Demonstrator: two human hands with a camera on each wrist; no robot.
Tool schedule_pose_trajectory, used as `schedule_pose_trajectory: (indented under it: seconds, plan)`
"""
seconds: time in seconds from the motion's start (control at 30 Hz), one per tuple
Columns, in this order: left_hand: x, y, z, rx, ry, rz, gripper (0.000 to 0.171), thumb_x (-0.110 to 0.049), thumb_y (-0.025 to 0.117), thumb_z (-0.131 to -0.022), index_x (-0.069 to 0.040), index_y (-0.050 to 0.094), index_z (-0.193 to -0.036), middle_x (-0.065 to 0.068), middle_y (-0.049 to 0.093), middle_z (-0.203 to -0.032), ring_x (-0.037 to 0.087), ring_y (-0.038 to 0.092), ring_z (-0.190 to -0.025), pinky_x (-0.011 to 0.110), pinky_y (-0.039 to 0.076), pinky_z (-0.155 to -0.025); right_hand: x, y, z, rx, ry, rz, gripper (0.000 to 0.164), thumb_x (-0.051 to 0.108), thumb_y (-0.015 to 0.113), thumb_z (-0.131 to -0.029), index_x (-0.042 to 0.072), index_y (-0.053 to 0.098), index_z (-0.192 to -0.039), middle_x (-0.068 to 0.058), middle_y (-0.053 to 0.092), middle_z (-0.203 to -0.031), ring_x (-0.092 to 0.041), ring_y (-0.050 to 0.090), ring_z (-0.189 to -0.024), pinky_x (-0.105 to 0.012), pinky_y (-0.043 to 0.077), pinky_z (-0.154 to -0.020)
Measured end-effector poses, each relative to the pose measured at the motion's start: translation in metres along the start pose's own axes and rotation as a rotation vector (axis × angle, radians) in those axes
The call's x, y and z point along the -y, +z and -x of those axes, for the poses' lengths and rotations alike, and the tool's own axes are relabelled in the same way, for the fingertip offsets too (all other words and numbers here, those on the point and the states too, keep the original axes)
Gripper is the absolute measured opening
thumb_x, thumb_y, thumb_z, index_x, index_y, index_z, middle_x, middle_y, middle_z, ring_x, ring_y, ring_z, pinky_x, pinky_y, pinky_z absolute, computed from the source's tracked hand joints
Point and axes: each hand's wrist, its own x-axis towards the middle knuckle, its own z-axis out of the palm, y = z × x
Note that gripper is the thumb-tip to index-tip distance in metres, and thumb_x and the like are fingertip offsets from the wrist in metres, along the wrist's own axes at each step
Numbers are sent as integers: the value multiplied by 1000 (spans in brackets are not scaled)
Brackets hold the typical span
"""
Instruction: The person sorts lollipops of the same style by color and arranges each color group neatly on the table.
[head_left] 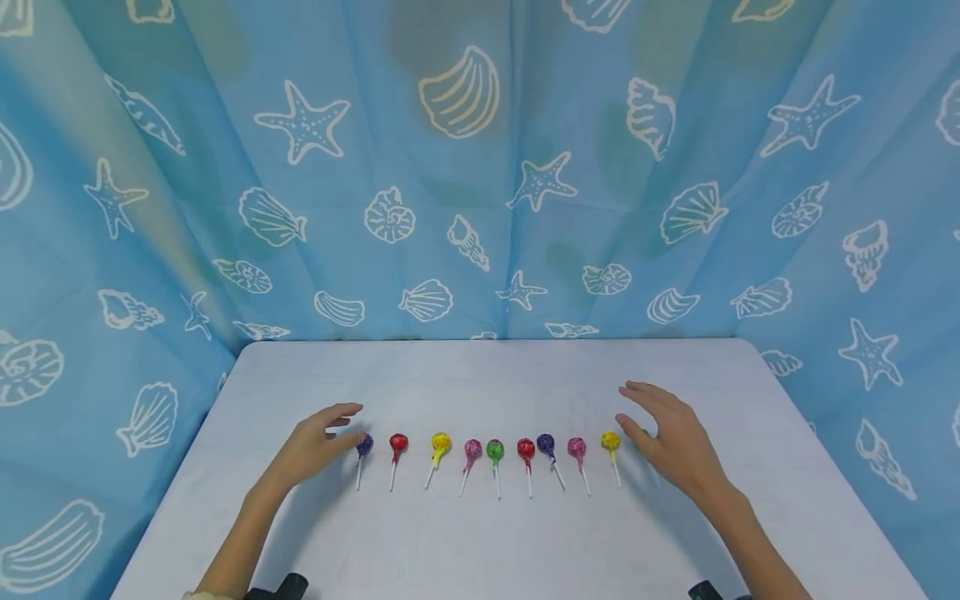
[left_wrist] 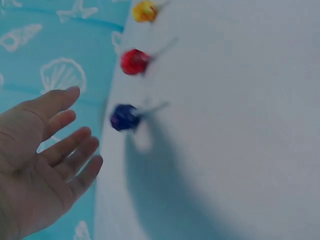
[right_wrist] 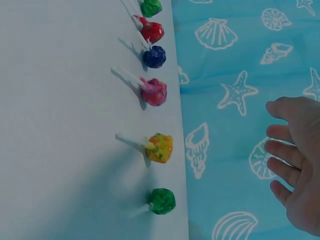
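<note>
Nearest to us, at the bottom edge of the head view, sat a rounded black device (head_left: pixel 292 586) at the left wrist and a similar black device (head_left: pixel 705 592) at the right. Beyond them we saw the bare left hand (head_left: pixel 318 442) and bare right hand (head_left: pixel 678 442) above a white tabletop (head_left: pixel 450 550) with rounded far corners.

The left hand's fingers were apart, slightly bent and holding nothing; its thumb overlapped a dark blue lollipop (head_left: pixel 365 445), round and wrapped on a white stick, but the left wrist view showed us a gap between them. The right hand's fingers were likewise apart and held nothing, near a round, wrapped yellow lollipop (head_left: pixel 611 442).

Between those two we counted, from the left, more of the same shape: red (head_left: pixel 399 443), yellow (head_left: pixel 441 444), pink (head_left: pixel 472 450), green (head_left: pixel 495 451), red (head_left: pixel 526 449), dark blue (head_left: pixel 546 443) and pink (head_left: pixel 577 447). In the right wrist view we also found a round, wrapped green lollipop (right_wrist: pixel 162 201) beyond the right-hand yellow one. Behind hung a blue fabric curtain (head_left: pixel 480 167) with white shells and starfish.
</note>
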Motion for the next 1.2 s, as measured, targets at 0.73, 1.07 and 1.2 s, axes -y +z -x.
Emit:
schedule_pose_trajectory:
  seconds: [0.73,1.07,1.2]
  plan:
    - [23,18,-3,13,-54,16,29,-4,71,-90,-1,70,-119,16,69,-115,35,64,-109,49,52,-94,16,35,6,56,94,-226,34,13,75,-90,7,70,-122,-14,67,-125,-37,57,-122,-57,45,-99]
    - [26,20,-3,15,-62,42,28,-4,71,-91,-2,70,-120,14,69,-115,34,64,-108,49,52,-94,19,61,-1,131,106,-265,33,17,76,-90,10,71,-121,-10,68,-123,-34,58,-123,-55,46,-99]
    - [24,21,-3,9,-77,52,29,-5,71,-91,-2,70,-120,14,69,-114,34,64,-108,49,52,-93,20,70,-4,174,110,-286,33,20,76,-90,10,72,-121,-9,68,-123,-33,58,-122,-54,47,-99]
